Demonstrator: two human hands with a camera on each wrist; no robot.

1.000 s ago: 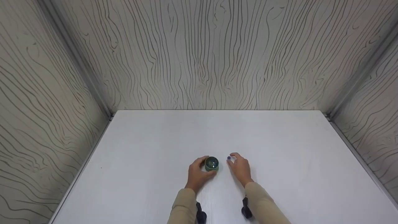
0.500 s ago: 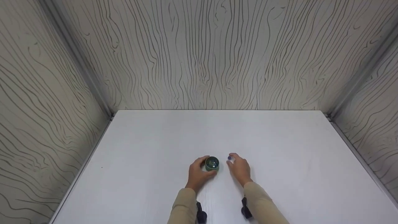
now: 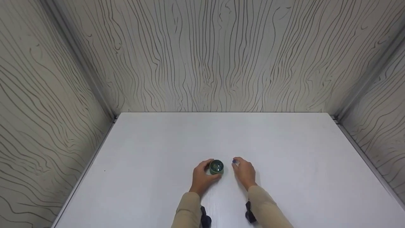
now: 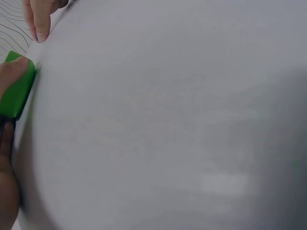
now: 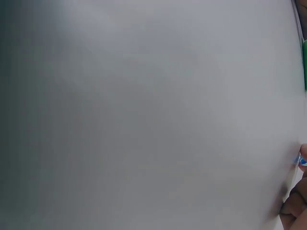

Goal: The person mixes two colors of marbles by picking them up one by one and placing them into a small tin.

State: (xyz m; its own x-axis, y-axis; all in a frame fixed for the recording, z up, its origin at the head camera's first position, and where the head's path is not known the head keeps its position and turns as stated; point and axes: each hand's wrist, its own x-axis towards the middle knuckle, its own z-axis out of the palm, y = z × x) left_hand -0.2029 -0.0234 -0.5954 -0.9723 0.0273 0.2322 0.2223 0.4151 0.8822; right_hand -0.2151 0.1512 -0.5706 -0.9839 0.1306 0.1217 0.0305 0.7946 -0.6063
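A small green round container (image 3: pixel 216 171) with a dark glossy top or inside stands on the white table. My left hand (image 3: pixel 202 177) holds it from the left, thumb on the near side and fingers round the far side. In the left wrist view its smooth green side (image 4: pixel 18 88) shows between thumb and fingers. Just to the right, my right hand (image 3: pixel 245 171) pinches a tiny blue marble-like ball (image 3: pixel 234 161) between thumb and fingertip, low over the table. The right wrist view catches only part of the blue ball (image 5: pixel 302 161) at its edge.
The white table (image 3: pixel 152 142) extends round both hands. Wood-grain panels (image 3: pixel 202 57) rise along its back and both sides. A tiny dark speck (image 3: pixel 104 170) lies on the left part. Black wrist devices (image 3: pixel 205 218) sit at both sleeves.
The right thumb and fingertip have closed in on the blue ball. The left hand and green container stay nearly where they were.
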